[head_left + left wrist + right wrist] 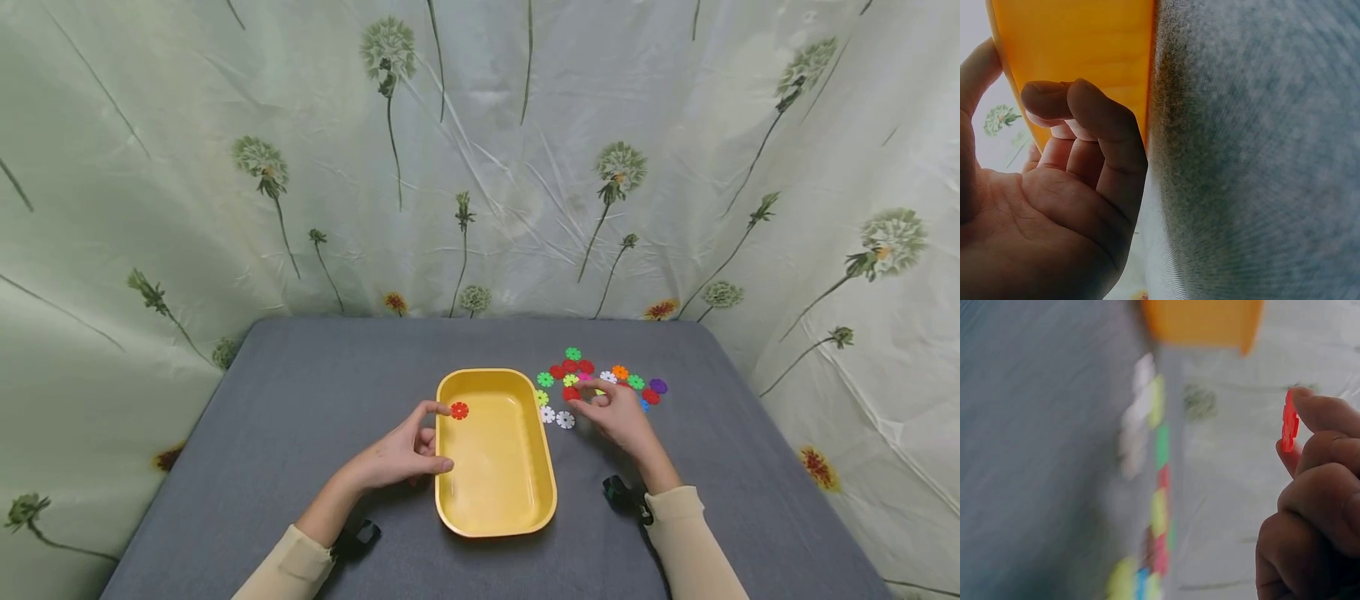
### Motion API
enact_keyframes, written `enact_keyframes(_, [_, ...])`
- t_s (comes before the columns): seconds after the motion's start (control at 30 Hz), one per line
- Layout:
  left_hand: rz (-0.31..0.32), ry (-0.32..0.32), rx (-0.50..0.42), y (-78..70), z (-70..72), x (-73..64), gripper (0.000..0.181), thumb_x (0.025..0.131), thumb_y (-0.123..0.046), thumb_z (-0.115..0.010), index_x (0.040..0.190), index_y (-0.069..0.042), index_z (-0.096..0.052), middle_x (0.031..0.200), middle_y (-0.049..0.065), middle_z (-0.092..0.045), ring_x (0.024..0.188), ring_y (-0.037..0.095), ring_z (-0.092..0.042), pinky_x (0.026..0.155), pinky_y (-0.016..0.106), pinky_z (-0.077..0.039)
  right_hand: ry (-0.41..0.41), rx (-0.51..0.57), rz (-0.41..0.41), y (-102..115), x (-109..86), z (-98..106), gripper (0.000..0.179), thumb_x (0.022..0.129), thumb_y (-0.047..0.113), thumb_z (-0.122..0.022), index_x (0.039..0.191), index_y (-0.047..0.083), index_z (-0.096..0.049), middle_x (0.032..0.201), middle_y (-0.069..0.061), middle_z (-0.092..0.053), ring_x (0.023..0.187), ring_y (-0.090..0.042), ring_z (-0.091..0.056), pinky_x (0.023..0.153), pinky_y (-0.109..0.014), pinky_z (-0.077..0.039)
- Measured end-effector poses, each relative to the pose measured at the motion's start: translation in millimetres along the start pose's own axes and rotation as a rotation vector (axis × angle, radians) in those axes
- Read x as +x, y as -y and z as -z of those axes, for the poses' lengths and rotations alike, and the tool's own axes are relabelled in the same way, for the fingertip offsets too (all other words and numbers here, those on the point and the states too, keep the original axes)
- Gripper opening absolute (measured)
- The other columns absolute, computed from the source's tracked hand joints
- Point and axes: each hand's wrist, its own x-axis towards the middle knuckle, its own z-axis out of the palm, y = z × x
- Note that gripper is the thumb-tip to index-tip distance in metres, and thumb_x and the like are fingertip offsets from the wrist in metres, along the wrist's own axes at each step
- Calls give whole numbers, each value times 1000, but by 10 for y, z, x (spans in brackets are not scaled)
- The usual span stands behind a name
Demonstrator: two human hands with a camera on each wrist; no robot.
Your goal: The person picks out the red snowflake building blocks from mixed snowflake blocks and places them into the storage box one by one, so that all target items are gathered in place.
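A yellow tray (495,467) stands on the grey-covered table. My left hand (401,450) holds its left side, thumb and index finger over the rim; in the left wrist view the other fingers curl against the tray's outer wall. Near the index fingertip, a red flower-shaped disc (459,410) shows inside the tray. To the right of the tray, my right hand (618,417) pinches another red notched disc (1290,422) between thumb and fingertip, raised above the tabletop. Beneath and around that hand lie several loose discs, among them a white one (566,419) and a purple one (658,386).
The table (337,358) has a grey cloth cover. Behind and beside it hangs a pale curtain (495,167) printed with dandelions. Each wrist carries a dark strapped device, such as the right one (618,493). The right wrist view shows the loose discs blurred.
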Motion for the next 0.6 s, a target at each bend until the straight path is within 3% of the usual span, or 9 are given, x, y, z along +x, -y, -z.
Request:
enact_keyframes(0.4, [1,-2,9,-18,-8,4,80,93,-24,-81,151,-14,-28,84,2,-58,64,15,-53,58,28,-46,88,103,180,831,-109,-38,40,94,30,-83,126,9,-72,56,2,-42,47,-13,-34,48,-25,-31])
enact_keyframes(0.6, [11,-5,6,-17,-14,2,77,94,-22,-80,151,-15,-28,85,2,-59,64,15,-54,58,28,-47,137,140,254,1162,-50,-190,35,94,26,-83,124,12,-73,54,1,-41,44,-14,-33,47,-25,-32])
